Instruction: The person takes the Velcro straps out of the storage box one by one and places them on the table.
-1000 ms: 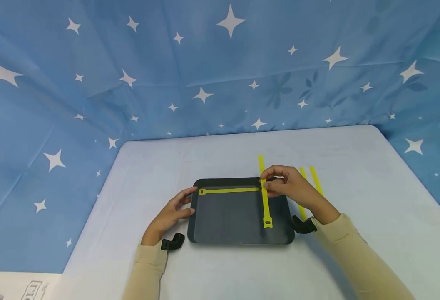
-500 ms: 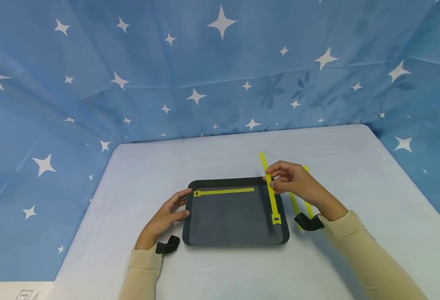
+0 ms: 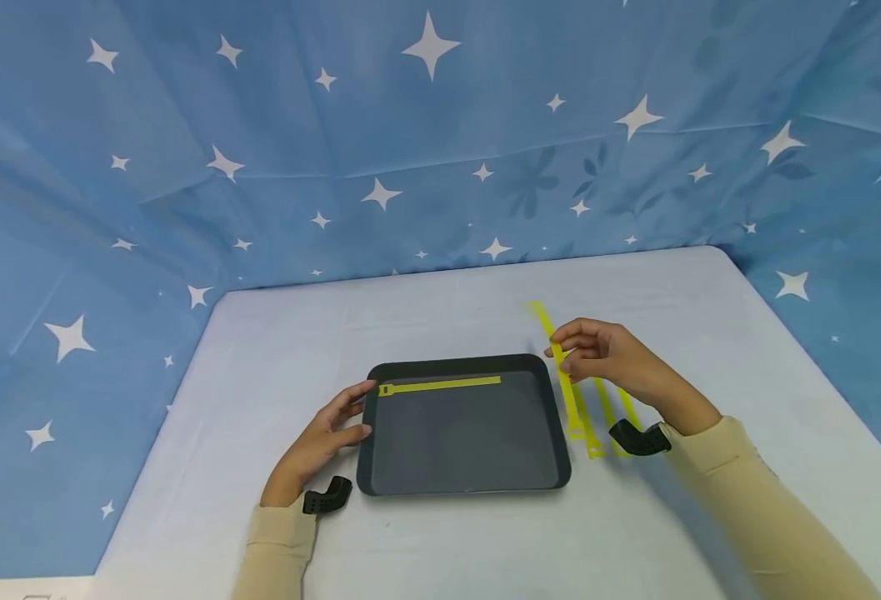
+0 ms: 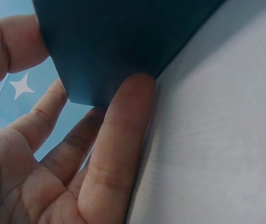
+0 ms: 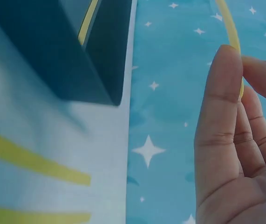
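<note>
My right hand (image 3: 601, 354) pinches a yellow cable tie (image 3: 564, 383) with a slotted end, just beyond the tray's right edge. In the right wrist view, thumb and finger meet on the cable tie (image 5: 229, 24). Another yellow cable tie (image 3: 443, 385) lies along the far side inside the dark grey tray (image 3: 463, 450). At the tray's left side, my left hand (image 3: 327, 433) rests its thumb and fingertips on the edge. The left wrist view shows the thumb (image 4: 119, 154) against the tray's outer wall (image 4: 109, 51).
More yellow cable ties (image 5: 39, 163) lie on the white table (image 3: 440, 546) right of the tray, partly hidden by my right hand and blurred in the head view. A blue star-patterned cloth (image 3: 297, 108) hangs behind the table.
My right hand has moved the pinched cable tie rightward, from above the tray to past its right edge. The left hand stays at the tray's left side. The head view has shifted slightly.
</note>
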The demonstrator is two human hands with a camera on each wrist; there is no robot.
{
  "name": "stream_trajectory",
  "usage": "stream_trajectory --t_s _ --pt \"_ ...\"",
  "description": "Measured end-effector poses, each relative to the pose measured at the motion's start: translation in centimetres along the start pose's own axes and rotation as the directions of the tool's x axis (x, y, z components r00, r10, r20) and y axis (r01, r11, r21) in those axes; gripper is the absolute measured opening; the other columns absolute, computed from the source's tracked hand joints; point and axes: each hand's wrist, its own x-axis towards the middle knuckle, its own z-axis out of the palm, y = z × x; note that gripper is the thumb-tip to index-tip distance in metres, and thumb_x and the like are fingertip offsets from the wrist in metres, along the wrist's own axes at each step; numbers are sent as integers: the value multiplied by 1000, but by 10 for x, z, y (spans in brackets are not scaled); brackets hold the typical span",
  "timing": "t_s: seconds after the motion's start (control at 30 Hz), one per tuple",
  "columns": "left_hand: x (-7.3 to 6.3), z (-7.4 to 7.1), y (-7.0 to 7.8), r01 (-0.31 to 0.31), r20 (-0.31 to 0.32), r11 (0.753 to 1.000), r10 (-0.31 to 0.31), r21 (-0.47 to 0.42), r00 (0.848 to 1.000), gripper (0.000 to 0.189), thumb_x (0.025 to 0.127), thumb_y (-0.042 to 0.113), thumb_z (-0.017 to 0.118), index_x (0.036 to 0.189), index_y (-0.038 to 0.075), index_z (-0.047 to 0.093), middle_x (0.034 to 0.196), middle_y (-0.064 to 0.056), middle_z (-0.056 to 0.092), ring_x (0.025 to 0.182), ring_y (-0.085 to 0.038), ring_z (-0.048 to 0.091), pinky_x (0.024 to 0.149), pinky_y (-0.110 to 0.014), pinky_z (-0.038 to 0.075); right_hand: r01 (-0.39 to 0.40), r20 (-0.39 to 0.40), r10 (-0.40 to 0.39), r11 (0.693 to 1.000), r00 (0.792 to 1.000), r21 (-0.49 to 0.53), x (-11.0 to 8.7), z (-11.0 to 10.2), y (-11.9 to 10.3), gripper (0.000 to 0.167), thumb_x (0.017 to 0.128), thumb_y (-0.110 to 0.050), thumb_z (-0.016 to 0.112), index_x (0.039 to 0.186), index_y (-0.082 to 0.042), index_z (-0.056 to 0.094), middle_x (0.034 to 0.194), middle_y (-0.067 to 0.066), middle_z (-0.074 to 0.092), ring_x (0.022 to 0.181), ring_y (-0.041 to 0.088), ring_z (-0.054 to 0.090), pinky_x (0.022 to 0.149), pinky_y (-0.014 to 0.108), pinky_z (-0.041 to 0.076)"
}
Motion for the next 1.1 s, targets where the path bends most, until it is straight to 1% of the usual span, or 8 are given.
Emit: stream_trajectory --t_s 0.13,0.3,0.4,0.5,0.7,0.87,1.0,1.1 --pt "-2 -1 0 -14 5 1000 14 -8 1000 72 104 5 65 168 -1 32 166 -33 36 153 -55 33 98 -32 55 -2 5 2 1000 1000 6 -3 -8 4 29 103 6 64 129 15 54 114 -1 74 96 16 72 82 31 62" --pt "-3 0 -1 -18 2 1000 18 -5 1000 72 104 5 65 168 -2 32 166 -34 36 152 -56 33 97 -30 55 0 22 -1 1000 1000 19 -8 -21 10 19 103 7 64 121 7 57 114 -1 77 98 17 74 82 31 61" --pt "-4 0 -1 -13 0 1000 13 -8 1000 72 105 5 65 168 -1 31 165 -34 37 152 -56 33 98 -29 54 -14 7 14 1000 1000 10 -12 -29 15 18 103 7 64 120 5 58 114 -4 78 96 16 74 82 31 61" --pt "-4 1 -1 -12 3 1000 12 -14 1000 72 105 4 64 168 -1 31 164 -34 39 151 -55 33 100 -28 53 -39 -15 39 999 999 0 -15 -36 20 18 104 6 64 120 7 57 114 -4 78 94 15 74 82 31 61" --pt "-3 2 -2 -17 -5 1000 17 -6 1000 71 105 3 64 168 -2 31 159 -35 44 149 -54 37 101 -26 51 -65 -48 65 998 997 -7 -21 -48 28 21 104 4 65 123 7 57 117 1 77 98 14 74 84 30 61" --pt "-2 2 -2 -24 0 1000 24 -7 1000 70 105 3 63 168 -2 31 159 -35 44 149 -54 37 101 -26 52 -104 -77 102 994 992 -28 -27 -57 31 23 105 2 65 125 9 56 118 -1 77 100 13 73 84 29 61" --pt "-2 2 -1 -32 6 999 32 -4 999 70 106 2 63 168 -3 30 160 -35 42 150 -56 36 101 -26 52 -151 -107 145 987 984 -58 -31 -64 35 31 105 0 66 130 13 53 116 0 74 99 12 72 85 29 61" --pt "-1 2 0 -31 4 1000 31 1 1000 70 106 2 63 168 -3 31 160 -35 42 150 -56 36 101 -25 51 -179 -127 168 980 978 -84 -35 -70 40 37 105 -3 67 133 14 51 115 5 70 97 13 71 86 29 61"
